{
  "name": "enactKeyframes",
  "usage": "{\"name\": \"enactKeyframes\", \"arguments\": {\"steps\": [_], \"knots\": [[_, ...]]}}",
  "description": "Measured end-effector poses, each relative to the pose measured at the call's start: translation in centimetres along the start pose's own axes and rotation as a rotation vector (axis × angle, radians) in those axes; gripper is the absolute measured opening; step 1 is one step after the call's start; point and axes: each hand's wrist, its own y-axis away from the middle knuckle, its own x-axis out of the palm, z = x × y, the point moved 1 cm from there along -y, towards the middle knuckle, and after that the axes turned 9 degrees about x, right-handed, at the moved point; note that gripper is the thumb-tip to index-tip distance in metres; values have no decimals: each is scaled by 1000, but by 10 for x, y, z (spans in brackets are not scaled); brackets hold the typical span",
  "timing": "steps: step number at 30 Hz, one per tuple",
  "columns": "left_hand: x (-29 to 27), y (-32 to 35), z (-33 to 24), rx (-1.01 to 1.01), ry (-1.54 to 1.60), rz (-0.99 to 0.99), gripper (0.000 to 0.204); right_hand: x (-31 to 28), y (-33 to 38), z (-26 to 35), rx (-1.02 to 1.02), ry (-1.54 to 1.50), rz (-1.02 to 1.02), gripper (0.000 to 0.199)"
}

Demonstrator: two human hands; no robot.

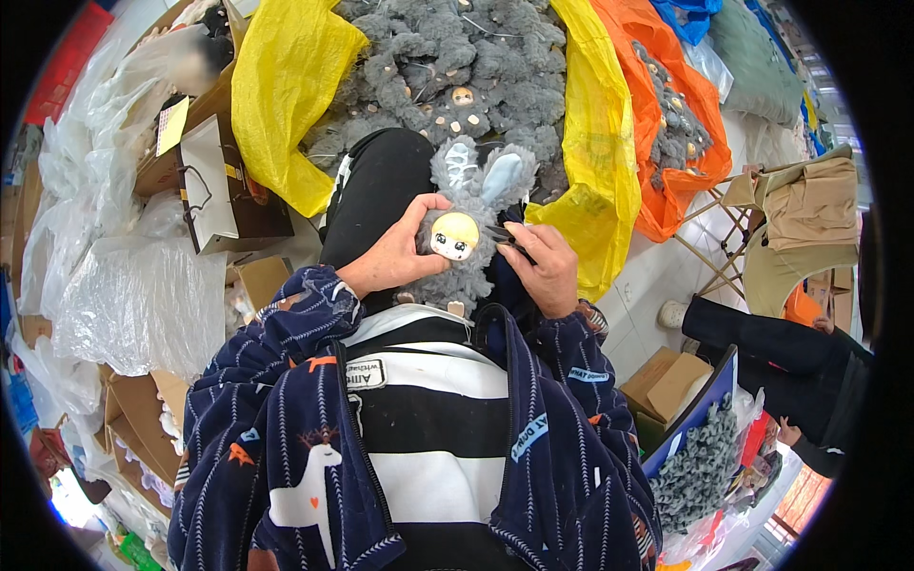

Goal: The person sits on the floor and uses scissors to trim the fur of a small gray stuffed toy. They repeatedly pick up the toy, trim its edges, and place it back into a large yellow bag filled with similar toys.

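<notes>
A grey fluffy plush bunny doll [464, 202] with long ears, a pale blue ear lining and a round doll face with blond hair is upright over my lap. My left hand [392, 249] grips it from the left, thumb beside the face and fingers behind the head. Close against the doll's right side, my right hand [547, 265] is closed in a pinch on a small dark, thin tool [499, 234], its exact kind too small to make out. The doll's small beige feet point toward me.
Ahead, a large yellow sack [600, 143] holds a heap of grey plush dolls [447, 67]. An orange sack [700, 181] with more dolls stands to its right, near a folding chair [804, 209]. Paper bags [214, 181] and clear plastic [143, 305] lie left. Another person sits at right.
</notes>
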Motion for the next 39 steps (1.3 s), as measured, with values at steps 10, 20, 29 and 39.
{"name": "enactKeyframes", "arguments": {"steps": [10, 20, 29, 39], "knots": [[0, 0, -1, 23, -55, 3, 62, -3, -3, 0, -78, 89, 1, 31], [0, -1, -2, 15, -75, 13, 62, -15, -14, 9, -211, 260, 71, 31], [-2, -2, -1, -16, -22, 37, 61, -3, -11, -4, -143, 83, 98, 30], [0, -5, -2, -53, 47, 77, 64, 11, 1, -16, 222, -451, 261, 29]]}}
